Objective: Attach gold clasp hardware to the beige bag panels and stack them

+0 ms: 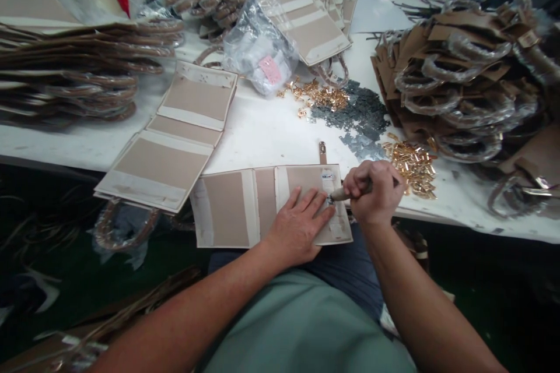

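Note:
A beige folding bag panel (227, 204) lies flat at the table's front edge, partly over my lap. My left hand (295, 227) rests palm down on it with the fingers stretched out. In my closed right hand (376, 189) is a hand tool with a brownish tapered body (340, 193); its exact kind is unclear. The tool's tip meets the panel by a small metal piece, close to my left fingertips. Above that spot a metal plate (327, 175) sits on the panel. A short strap with a metal fitting (322, 148) sticks out past the far edge.
Gold metal fittings (411, 169) and dark flat plates (359, 111) lie in loose heaps. Stacked bag pieces with wrapped handles (464, 81) stand at the right, more (65, 76) at the left. Another panel (168, 148) overhangs the front edge. A plastic bag (258, 46) lies behind.

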Demonstrator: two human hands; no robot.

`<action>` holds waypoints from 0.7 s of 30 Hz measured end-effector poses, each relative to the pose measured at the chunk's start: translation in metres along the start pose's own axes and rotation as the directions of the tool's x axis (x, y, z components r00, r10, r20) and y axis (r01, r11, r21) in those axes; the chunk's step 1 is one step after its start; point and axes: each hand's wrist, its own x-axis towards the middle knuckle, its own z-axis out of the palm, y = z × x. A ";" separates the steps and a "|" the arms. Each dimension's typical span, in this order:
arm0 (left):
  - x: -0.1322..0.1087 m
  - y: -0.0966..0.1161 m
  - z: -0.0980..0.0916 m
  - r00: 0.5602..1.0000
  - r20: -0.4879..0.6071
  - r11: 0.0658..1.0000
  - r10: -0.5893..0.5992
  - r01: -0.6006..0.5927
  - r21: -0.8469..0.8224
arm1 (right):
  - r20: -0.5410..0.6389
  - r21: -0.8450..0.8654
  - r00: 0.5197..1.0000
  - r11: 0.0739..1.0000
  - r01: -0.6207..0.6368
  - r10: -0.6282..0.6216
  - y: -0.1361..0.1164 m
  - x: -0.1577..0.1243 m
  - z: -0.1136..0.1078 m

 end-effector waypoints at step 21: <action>-0.002 0.002 0.001 0.999 -0.040 0.999 -0.029 0.028 -0.029 | 0.492 -0.482 0.869 0.848 0.220 0.055 -0.022 -0.005 0.028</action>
